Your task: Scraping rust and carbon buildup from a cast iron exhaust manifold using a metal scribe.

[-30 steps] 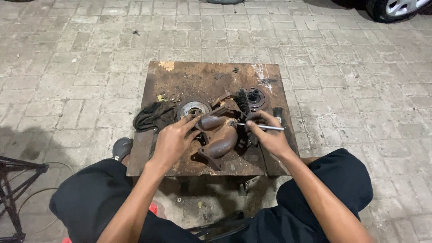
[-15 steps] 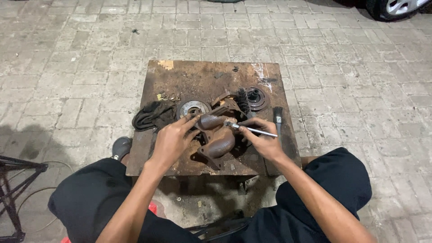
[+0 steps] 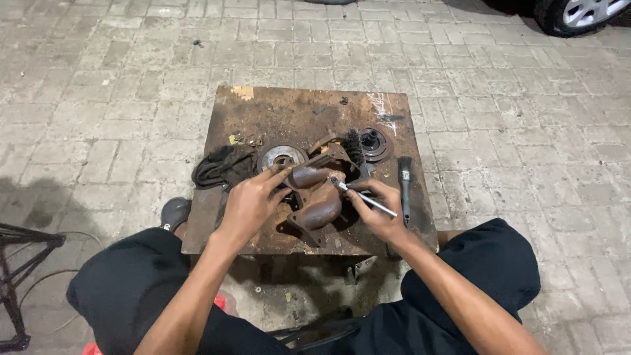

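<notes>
A rusty cast-metal manifold part [image 3: 317,200] lies on a stained wooden board [image 3: 289,115]. My left hand [image 3: 253,204] rests on its left side, with the fingers pressing the upper tube. My right hand [image 3: 374,207] grips a thin silver tool [image 3: 361,196] like a pen, its tip touching the top of the rusty part.
On the board lie a round metal disc [image 3: 280,156], a dark pulley-like disc [image 3: 373,144], a black bristle brush [image 3: 355,148], a flat paintbrush [image 3: 405,187] and a black rag or belt [image 3: 220,167]. Brick paving surrounds it. A car wheel [image 3: 578,13] is at the top right, a metal stand [image 3: 20,276] at the left.
My right hand has shifted slightly left and down, bringing the silver tool's tip onto the rusty part. My left hand keeps its hold.
</notes>
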